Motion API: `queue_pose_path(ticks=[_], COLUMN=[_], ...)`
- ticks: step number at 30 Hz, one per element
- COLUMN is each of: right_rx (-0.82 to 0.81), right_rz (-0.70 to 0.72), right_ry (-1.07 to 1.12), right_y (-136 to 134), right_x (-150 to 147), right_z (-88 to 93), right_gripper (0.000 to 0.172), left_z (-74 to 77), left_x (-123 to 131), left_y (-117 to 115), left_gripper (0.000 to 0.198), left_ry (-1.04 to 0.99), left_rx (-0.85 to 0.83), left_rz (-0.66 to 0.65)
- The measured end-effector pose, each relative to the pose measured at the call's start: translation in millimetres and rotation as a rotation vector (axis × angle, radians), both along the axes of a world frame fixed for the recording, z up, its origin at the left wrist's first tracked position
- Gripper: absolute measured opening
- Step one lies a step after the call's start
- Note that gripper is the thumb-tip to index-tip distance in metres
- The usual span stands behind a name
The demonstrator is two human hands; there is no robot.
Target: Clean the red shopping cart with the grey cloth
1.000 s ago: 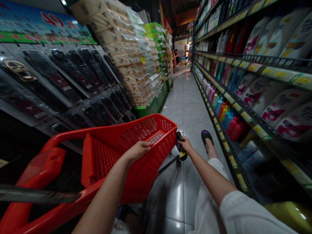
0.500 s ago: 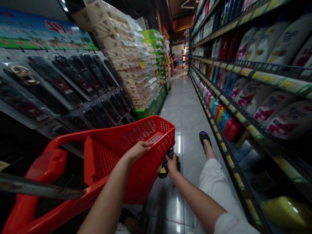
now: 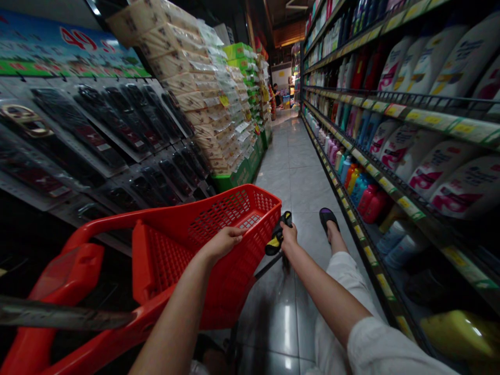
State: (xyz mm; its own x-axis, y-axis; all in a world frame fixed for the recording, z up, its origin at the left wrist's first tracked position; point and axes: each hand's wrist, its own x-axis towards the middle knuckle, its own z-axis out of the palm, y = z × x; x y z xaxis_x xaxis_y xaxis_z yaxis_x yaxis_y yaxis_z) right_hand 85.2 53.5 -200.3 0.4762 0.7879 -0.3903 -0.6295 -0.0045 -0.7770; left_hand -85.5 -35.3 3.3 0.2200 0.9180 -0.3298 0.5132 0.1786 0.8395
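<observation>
My left hand (image 3: 225, 242) is closed on the near rim of a red plastic shopping cart (image 3: 219, 291), fingers over its edge. The cart's slotted basket stands tilted across the view, and I see nothing in its visible part. Just off the cart's front corner, my right hand (image 3: 289, 235) grips a small black object with yellow patches (image 3: 278, 234). Its kind I cannot make out, as my fingers cover part of it. Below that hand, a dark brown blur shows against the floor.
Shelves of bottles (image 3: 441, 166) line the right side. At left hang packaged belts (image 3: 117, 120), with stacked wrapped packs (image 3: 187, 94) beyond. A tiled aisle (image 3: 289, 156) runs ahead, where a person sits far back. My slippered foot (image 3: 328, 221) is at right.
My right hand has lifted the black and yellow object up and to the right, from beside the cart's lower front. My left hand stays on the rim.
</observation>
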Motion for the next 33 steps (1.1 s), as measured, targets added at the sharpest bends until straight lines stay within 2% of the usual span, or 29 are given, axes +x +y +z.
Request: queue_pose_path(ticks=[3, 5, 7, 10, 12, 15, 18, 20, 23, 25, 27, 29, 33], right_rx=[0.105, 0.181, 0.174, 0.034, -0.026, -0.01, 0.13, 0.22, 0.213, 0.174, 0.145, 0.139, 0.193], right_rz=[-0.007, -0.017, -0.022, -0.004, 0.017, 0.018, -0.023, -0.042, -0.026, 0.023, 0.078, 0.075, -0.035], right_ry=[-0.016, -0.054, -0.109, -0.143, -0.121, -0.098, -0.13, -0.218, -0.339, -0.331, -0.275, -0.219, -0.223], right_y=[11, 8, -5, -28, -32, -19, -6, -10, -33, -47, -50, -43, -24], right_x=[6, 7, 3, -8, -12, -9, -2, -4, -15, -20, -19, -13, -5], right_z=[23.4, 27.3, 18.3, -6.9, -16.9, -9.2, 9.3, 14.0, 4.4, -4.2, -5.3, 3.8, 35.7], right_gripper=[0.026, 0.03, 0.032, 0.025, 0.02, 0.022, 0.032, 0.037, 0.037, 0.035, 0.033, 0.032, 0.033], left_z=[1.8, 3.8, 5.4, 5.9, 5.1, 3.7, 2.7, 2.2, 1.8, 2.2, 3.1, 3.8, 2.7], left_x=[1, 2, 3, 3, 3, 2, 1, 1, 1, 2, 2, 2, 0], left_y=[0, -1, -2, -2, -2, -2, -1, -1, -2, -3, -4, -4, -1], left_gripper=[0.044, 0.043, 0.042, 0.043, 0.042, 0.041, 0.04, 0.04, 0.042, 0.043, 0.044, 0.044, 0.044], left_ry=[-0.01, -0.019, -0.021, -0.014, -0.011, -0.009, -0.009, -0.006, -0.006, -0.01, -0.006, 0.008, 0.016], left_rx=[-0.016, -0.015, -0.012, -0.011, -0.006, -0.005, -0.003, 0.002, 0.011, 0.01, 0.007, 0.011, 0.034], left_rz=[0.004, 0.001, 0.005, 0.008, 0.003, -0.003, -0.007, -0.005, 0.006, 0.008, 0.002, -0.001, -0.014])
